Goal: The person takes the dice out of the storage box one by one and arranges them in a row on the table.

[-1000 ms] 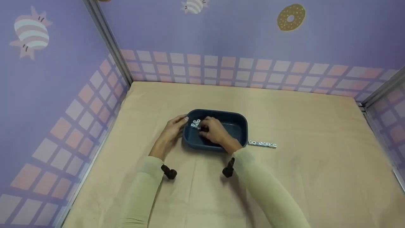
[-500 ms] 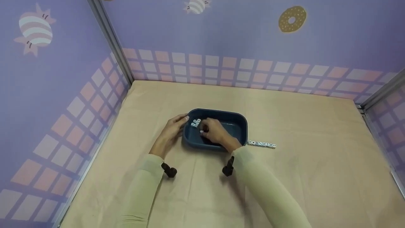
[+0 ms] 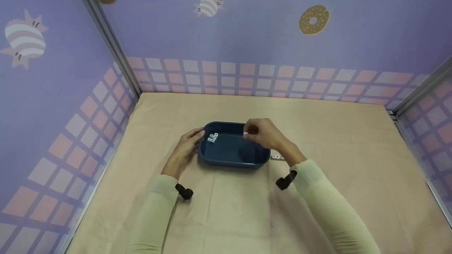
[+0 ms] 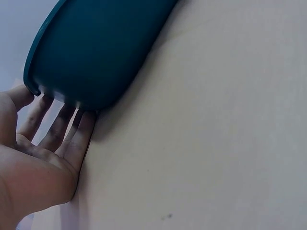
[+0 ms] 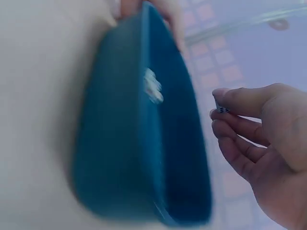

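My right hand (image 3: 266,134) is raised over the right part of a dark blue rectangular tub (image 3: 226,164). Between thumb and fingertips it pinches a small white die (image 5: 221,109) with dark pips. Several more white dice (image 3: 212,138) lie in a small cluster inside the tub at its left end. My left hand (image 3: 185,146) holds that left end, thumb at the rim and the other fingers (image 4: 84,134) against the outer wall. A row of dice (image 3: 277,157) lies on the cloth just right of the tub, mostly hidden behind my right wrist.
A beige cloth (image 3: 226,211) covers the table under the tub. Purple patterned panels (image 3: 229,38) stand behind and at both sides, joined by metal posts (image 3: 116,53). A dark camera mount sits on each wrist.
My right hand has lifted out of the tub and moved right with a die in its fingertips. Its forearm now covers most of the dice row. The left hand keeps its place.
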The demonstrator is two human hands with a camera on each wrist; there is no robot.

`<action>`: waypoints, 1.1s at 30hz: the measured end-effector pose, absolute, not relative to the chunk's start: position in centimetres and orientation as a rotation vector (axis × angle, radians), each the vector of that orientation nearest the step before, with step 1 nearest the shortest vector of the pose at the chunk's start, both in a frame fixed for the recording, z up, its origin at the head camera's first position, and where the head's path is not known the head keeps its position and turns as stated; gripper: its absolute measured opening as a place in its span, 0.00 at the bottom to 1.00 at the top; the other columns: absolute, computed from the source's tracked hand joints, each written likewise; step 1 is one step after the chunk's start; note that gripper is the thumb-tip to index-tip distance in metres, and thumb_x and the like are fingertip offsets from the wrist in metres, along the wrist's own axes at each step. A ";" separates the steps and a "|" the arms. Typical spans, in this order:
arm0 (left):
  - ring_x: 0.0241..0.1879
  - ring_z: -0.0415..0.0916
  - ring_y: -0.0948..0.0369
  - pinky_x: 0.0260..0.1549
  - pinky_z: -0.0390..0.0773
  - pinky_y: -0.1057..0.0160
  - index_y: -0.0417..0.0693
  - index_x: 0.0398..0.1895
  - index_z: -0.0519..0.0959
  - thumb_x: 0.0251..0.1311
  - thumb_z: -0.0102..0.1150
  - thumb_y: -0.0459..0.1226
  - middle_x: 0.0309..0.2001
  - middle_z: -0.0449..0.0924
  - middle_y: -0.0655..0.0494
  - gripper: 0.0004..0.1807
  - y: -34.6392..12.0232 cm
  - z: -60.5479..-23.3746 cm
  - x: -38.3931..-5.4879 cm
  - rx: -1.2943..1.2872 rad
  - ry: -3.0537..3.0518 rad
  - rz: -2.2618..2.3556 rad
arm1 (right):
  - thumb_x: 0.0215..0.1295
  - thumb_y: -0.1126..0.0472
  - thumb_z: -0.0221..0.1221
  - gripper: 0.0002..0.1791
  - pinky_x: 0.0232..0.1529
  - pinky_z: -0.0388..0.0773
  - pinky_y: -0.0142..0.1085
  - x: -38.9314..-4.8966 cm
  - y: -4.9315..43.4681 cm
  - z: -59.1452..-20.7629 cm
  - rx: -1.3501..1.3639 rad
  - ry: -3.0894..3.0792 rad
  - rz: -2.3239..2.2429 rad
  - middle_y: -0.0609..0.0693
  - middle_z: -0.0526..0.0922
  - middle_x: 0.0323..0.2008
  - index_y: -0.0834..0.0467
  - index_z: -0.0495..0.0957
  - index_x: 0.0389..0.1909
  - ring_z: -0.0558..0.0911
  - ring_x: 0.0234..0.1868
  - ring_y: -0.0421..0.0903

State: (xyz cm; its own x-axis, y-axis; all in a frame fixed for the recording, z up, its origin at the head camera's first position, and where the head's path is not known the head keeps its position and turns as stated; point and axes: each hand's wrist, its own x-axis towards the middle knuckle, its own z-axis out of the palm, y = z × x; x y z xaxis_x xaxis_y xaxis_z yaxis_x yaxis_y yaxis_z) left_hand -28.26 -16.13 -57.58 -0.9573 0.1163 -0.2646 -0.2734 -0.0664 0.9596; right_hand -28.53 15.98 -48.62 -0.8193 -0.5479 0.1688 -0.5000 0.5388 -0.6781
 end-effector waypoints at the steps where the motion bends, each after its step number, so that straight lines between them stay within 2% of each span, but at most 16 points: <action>1: 0.62 0.81 0.52 0.54 0.83 0.59 0.51 0.72 0.77 0.76 0.63 0.49 0.65 0.81 0.47 0.26 -16.2 -57.6 -28.3 -0.173 1.935 2.119 | 0.70 0.66 0.70 0.04 0.42 0.83 0.42 -28.5 17.1 -48.3 -0.926 2.719 -1.159 0.50 0.87 0.36 0.61 0.85 0.41 0.84 0.37 0.46; 7: 0.63 0.80 0.52 0.54 0.83 0.59 0.50 0.73 0.76 0.75 0.64 0.49 0.66 0.80 0.46 0.27 -16.4 -57.5 -28.3 -0.177 1.924 2.125 | 0.69 0.64 0.71 0.04 0.41 0.82 0.42 -27.7 23.8 -48.4 -0.891 2.833 -1.132 0.49 0.86 0.34 0.59 0.86 0.39 0.84 0.36 0.45; 18: 0.63 0.79 0.53 0.55 0.82 0.59 0.51 0.72 0.77 0.77 0.62 0.49 0.66 0.80 0.48 0.26 -16.4 -57.3 -28.3 -0.153 1.951 2.099 | 0.66 0.70 0.72 0.05 0.40 0.83 0.37 -25.0 32.9 -53.3 -0.669 2.897 -1.006 0.51 0.87 0.35 0.63 0.87 0.40 0.84 0.36 0.47; 24: 0.63 0.80 0.51 0.57 0.82 0.56 0.51 0.72 0.76 0.76 0.63 0.49 0.65 0.80 0.47 0.26 -16.3 -57.4 -28.2 -0.153 1.911 2.123 | 0.65 0.70 0.72 0.05 0.39 0.82 0.35 -23.5 35.1 -54.7 -0.617 2.871 -1.003 0.48 0.86 0.33 0.61 0.87 0.39 0.83 0.36 0.46; 33: 0.64 0.80 0.52 0.56 0.82 0.58 0.51 0.73 0.76 0.76 0.63 0.49 0.66 0.80 0.48 0.27 -16.2 -57.6 -28.2 -0.171 1.912 2.126 | 0.66 0.67 0.72 0.05 0.37 0.79 0.35 -23.1 35.5 -55.9 -0.509 2.841 -0.946 0.48 0.85 0.34 0.59 0.87 0.40 0.81 0.36 0.46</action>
State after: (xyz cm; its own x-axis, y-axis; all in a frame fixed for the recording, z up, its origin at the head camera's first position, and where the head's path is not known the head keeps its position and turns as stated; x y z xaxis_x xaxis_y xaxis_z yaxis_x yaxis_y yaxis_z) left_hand -28.23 -16.20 -57.63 -0.9547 0.1251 -0.2701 -0.2818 -0.0878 0.9554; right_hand -23.11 35.48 -55.90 -0.9385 -0.3451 0.0068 -0.2803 0.7505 -0.5984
